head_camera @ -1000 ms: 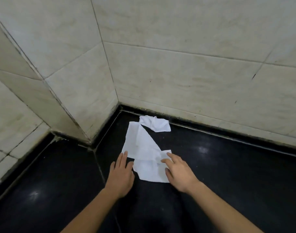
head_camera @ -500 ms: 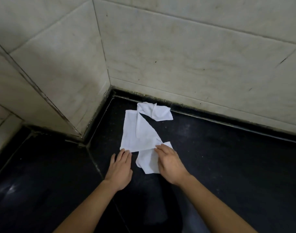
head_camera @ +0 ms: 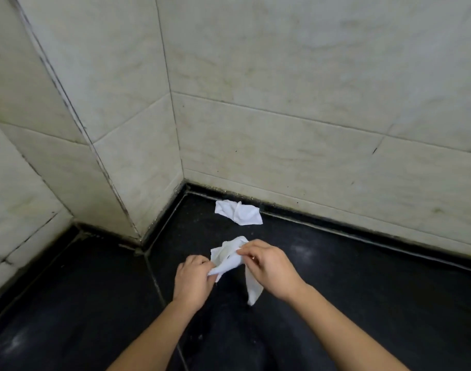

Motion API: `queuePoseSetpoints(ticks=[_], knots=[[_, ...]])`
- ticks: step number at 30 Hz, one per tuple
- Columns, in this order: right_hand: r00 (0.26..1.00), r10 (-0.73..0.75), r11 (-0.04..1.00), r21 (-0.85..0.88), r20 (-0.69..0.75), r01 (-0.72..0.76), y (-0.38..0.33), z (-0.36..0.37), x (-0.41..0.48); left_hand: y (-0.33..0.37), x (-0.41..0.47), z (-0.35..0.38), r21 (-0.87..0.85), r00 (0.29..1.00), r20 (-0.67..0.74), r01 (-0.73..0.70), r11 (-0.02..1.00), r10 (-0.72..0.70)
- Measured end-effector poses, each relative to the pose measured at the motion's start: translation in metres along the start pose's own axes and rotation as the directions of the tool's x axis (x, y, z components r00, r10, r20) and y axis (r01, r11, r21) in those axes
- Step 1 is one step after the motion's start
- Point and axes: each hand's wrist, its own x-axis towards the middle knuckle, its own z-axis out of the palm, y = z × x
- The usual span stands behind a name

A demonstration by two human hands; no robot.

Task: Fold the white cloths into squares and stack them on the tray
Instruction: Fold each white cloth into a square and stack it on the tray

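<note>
Now raised: the white cloth (head_camera: 226, 259) is off the floor (head_camera: 336, 290), held between both hands.
Half a second ago it lay flat under my fingers. Now my left hand (head_camera: 192, 281) and right hand (head_camera: 269, 266) each have their grip clamped on the thin, creased fabric, bunched between them. A limp strip hangs below my right palm, and I cannot tell whether it is a second piece. The crumpled cloth (head_camera: 238, 212) remains beside the pale veined wall tiles (head_camera: 282, 129). The floor is glossy black with grout lines.
</note>
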Motion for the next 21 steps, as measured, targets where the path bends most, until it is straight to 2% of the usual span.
queuePoseSetpoints(ticks=[3, 7, 10, 12, 16, 21], knots=[[0.998, 0.055, 0.998, 0.012, -0.021, -0.055, 0.005, -0.028, -0.015, 0.031, -0.011, -0.015, -0.004, 0.999, -0.023, 0.029, 1.000, -0.029], [0.983, 0.184, 0.983, 0.024, 0.015, -0.184, 0.023, -0.053, -0.038, 0.059, -0.029, -0.030, 0.063, 0.990, 0.082, 0.109, 0.992, -0.114], [0.977, 0.213, 0.975, 0.058, -0.001, -0.212, 0.033, -0.064, -0.044, 0.066, -0.038, -0.042, 0.122, 0.992, 0.088, 0.079, 0.989, -0.090], [0.984, 0.177, 0.984, 0.018, -0.020, -0.177, 0.036, -0.070, -0.046, 0.073, -0.046, -0.055, 0.199, 0.991, 0.101, 0.070, 0.977, -0.092], [0.998, 0.052, 0.998, -0.021, -0.027, -0.053, 0.026, -0.062, -0.040, 0.069, -0.071, -0.079, 0.215, 0.996, -0.044, 0.084, 0.973, -0.077], [0.994, -0.099, 0.995, 0.020, 0.040, 0.099, -0.002, -0.031, -0.027, 0.048, -0.129, -0.106, 0.122, 0.959, -0.150, 0.258, 0.958, -0.239]])
